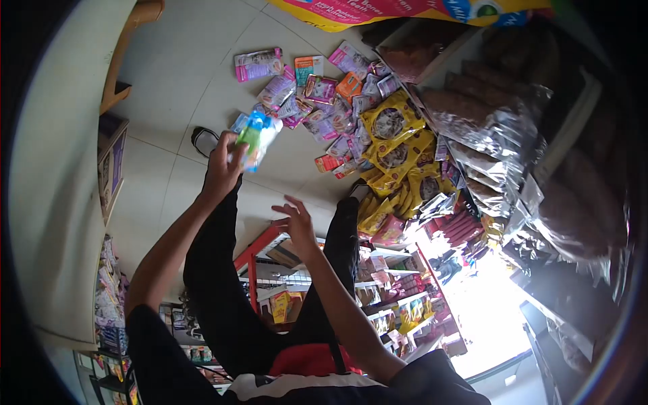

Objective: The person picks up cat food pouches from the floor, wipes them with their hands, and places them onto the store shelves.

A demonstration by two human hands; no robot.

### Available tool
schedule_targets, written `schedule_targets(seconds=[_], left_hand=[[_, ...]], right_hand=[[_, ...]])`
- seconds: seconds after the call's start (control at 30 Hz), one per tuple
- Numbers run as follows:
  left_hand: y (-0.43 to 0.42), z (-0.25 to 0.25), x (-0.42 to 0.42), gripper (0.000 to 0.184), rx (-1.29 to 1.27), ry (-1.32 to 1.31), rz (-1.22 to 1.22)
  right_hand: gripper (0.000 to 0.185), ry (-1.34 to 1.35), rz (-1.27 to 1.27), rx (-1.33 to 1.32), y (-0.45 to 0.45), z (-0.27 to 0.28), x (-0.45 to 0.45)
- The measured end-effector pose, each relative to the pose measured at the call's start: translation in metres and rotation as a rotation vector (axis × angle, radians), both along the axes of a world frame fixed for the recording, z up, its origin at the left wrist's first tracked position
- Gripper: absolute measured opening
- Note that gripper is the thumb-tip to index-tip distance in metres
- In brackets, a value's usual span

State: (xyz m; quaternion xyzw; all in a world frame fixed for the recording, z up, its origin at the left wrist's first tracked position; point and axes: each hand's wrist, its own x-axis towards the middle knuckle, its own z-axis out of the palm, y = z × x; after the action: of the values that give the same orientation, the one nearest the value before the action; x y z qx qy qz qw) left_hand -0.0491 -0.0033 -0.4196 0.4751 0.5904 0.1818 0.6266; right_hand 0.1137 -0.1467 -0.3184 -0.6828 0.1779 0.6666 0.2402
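Pale tiled floor (pixel 192 88) of a shop, viewed from above: purple pouches (pixel 260 65) lie scattered ahead of me, several overlapping, with yellow bags (pixel 393 125) heaped at their right. Stocked shelves (pixel 405 314) stand lower in the view, near a bright glare at the right. My left hand (pixel 223 164) is closed, thumb and fingers pinching a blue, green and white packet (pixel 254 140) (its print is blurred), which projects beyond the fingertips above the floor. My right hand (pixel 297 226), fingers loosely spread and holding nothing, hangs apart from the packet.
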Motion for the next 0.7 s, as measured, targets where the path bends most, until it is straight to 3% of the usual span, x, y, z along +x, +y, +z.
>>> schedule_targets(seconds=[0.07, 0.13, 0.27, 0.33, 0.47, 0.57, 0.7], left_hand=[[0.008, 0.064, -0.003, 0.024, -0.066, -0.091, -0.012], [0.012, 0.121, -0.008, 0.026, -0.497, -0.187, -0.022], [0.005, 0.205, 0.000, 0.037, -0.436, -0.249, -0.162], [0.011, 0.253, 0.015, 0.059, -0.340, -0.441, -0.139], [0.013, 0.311, 0.028, 0.078, -0.356, -0.488, -0.260], [0.003, 0.336, 0.036, 0.074, -0.346, -0.441, -0.358], [-0.016, 0.389, 0.054, 0.064, -0.295, -0.365, -0.357]], right_hand=[[0.038, -0.065, -0.049, 0.011, 0.028, 0.029, 0.004], [0.039, -0.054, -0.124, 0.158, 0.061, 0.066, 0.014], [0.037, -0.004, -0.090, 0.315, 0.080, 0.100, 0.038], [0.036, 0.011, -0.056, 0.352, 0.081, 0.120, 0.047], [0.032, 0.231, -0.278, 0.414, 0.071, 0.160, 0.067], [0.031, 0.420, -0.355, 0.410, 0.050, 0.186, 0.079], [0.028, 0.374, -0.378, 0.384, 0.027, 0.227, 0.074]])
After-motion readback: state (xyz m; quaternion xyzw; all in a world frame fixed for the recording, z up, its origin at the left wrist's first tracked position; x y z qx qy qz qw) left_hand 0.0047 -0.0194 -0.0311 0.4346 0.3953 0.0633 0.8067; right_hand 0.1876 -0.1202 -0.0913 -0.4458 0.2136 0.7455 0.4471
